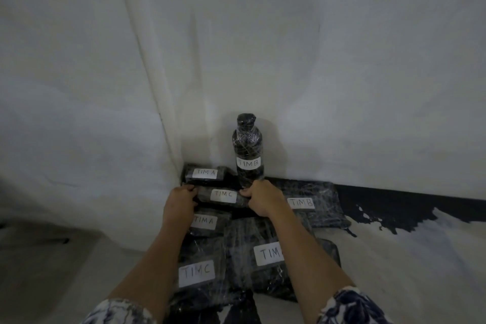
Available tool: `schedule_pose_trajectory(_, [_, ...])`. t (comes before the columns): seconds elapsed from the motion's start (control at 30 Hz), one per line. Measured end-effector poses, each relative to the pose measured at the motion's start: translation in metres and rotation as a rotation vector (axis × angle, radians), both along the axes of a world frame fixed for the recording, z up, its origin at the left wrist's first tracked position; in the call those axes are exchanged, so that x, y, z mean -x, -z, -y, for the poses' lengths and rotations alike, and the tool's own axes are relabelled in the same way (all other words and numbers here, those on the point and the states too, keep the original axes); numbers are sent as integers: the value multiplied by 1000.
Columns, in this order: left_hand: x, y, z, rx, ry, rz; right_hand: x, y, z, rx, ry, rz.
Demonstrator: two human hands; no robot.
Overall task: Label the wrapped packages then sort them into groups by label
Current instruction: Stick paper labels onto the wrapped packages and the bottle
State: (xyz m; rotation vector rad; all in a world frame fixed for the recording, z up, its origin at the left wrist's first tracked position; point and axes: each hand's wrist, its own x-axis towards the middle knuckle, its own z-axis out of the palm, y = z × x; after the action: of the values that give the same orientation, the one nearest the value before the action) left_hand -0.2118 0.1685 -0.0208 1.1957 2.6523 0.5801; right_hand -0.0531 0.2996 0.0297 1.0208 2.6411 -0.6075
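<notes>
Seven labelled packages: two each read A, B, C; the biggest, a flat parcel (268, 255) toward you from the grip, hides its last letter under your right forearm (310, 250). Your left hand (180, 200) and right hand (259, 198) curl round the ends of the small C bar (223, 196), lying crosswise; its match, the near C parcel (196, 272), sits toward you, leftward.

Dim, flat light; soft focus; wide-angle bending at edges; corners darker.
</notes>
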Motion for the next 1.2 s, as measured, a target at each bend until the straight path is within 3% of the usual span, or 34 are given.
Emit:
schedule_pose_trajectory(0.2, [-2,-9,4,212,61,-42,-2,-2,-4,100,33,-71])
schedule_pose_trajectory(0.33, [-17,-17,7,-13,-85,36,-20,-11,-8,203,225,-298])
schedule_pose_trajectory(0.47, [-37,-29,15,-154,-105,92,-53,-14,-12,138,446,-501])
schedule_pose_trajectory(0.6, [-60,-45,25,-123,-132,274,-98,-6,-8,107,712,-592])
schedule_pose_trajectory(0.77, [-95,-57,39,18,-107,675,-148,12,16,140,1073,-562])
schedule_pose_trajectory(0.9, [-124,-55,48,-11,-182,930,-158,24,42,178,1047,-537])
schedule_pose_trajectory(1.03, [-133,-52,55,-1,-147,876,-164,32,58,280,1118,-579])
schedule_pose_trajectory(1.2, [-142,-53,64,-131,-252,1027,-173,41,67,355,1107,-560])
